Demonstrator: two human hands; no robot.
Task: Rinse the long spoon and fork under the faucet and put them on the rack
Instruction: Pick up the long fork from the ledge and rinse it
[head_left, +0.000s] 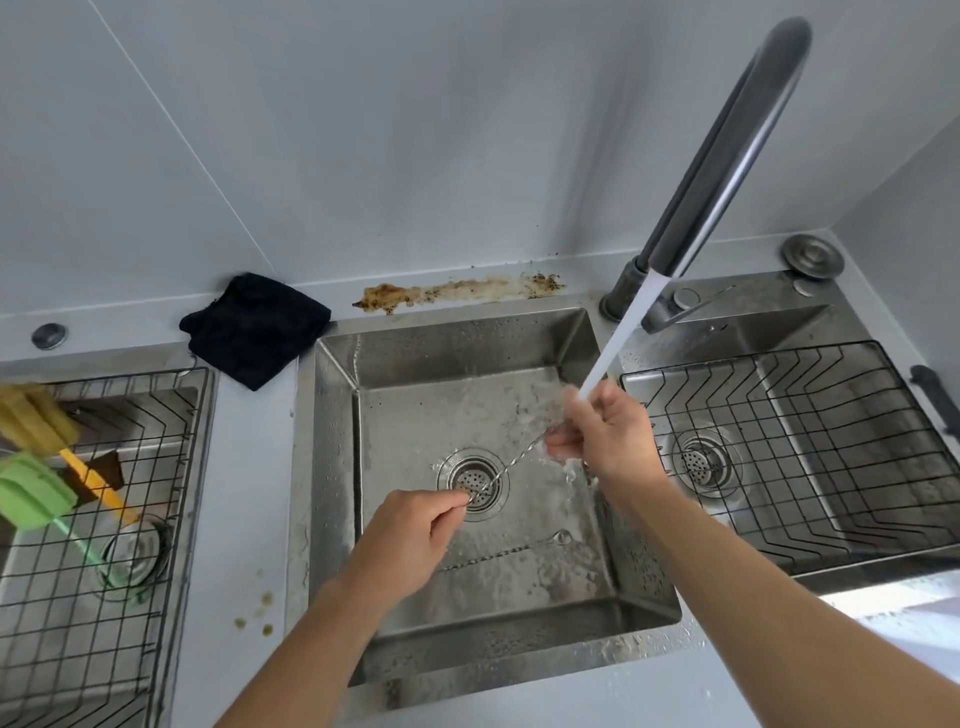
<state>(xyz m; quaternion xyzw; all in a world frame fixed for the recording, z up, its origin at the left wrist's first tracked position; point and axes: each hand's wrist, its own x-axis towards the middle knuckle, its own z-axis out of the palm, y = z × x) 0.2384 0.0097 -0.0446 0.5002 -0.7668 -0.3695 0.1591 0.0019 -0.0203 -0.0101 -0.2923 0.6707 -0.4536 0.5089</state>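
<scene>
Racks of black wire sit at both sides of the scene. The left black wire rack (171, 415) rests in a steel basin and holds a yellow sponge brush (39, 415) and a green-handled cleaning brush (31, 491). Behind it, on the pale grey tabletop (249, 519), lies a folded dark blue cloth (254, 327), and a brown stain (457, 293) runs along the back edge by the wall.

In the middle is the square stainless steel sink (332, 415), wet all over, with a round perforated drain strainer (475, 483) in its floor. The left hand (410, 540) pinches the lower end of a thin twisted-stem metal utensil (511, 462) just above the strainer. The stem slants up and right to the right hand (602, 441), whose fingers close over its upper end; the head is hidden there, so I cannot tell whether it is the fork or the spoon. A white stream of water (621, 338) from the tall curved grey metal faucet (727, 156) lands on the right hand and splashes around it. A second long twisted-stem metal utensil (511, 553) with a small rounded end lies flat on the sink floor, near the front, apart from both hands.

To the right, a second black wire rack (810, 441) sits in another steel basin.
</scene>
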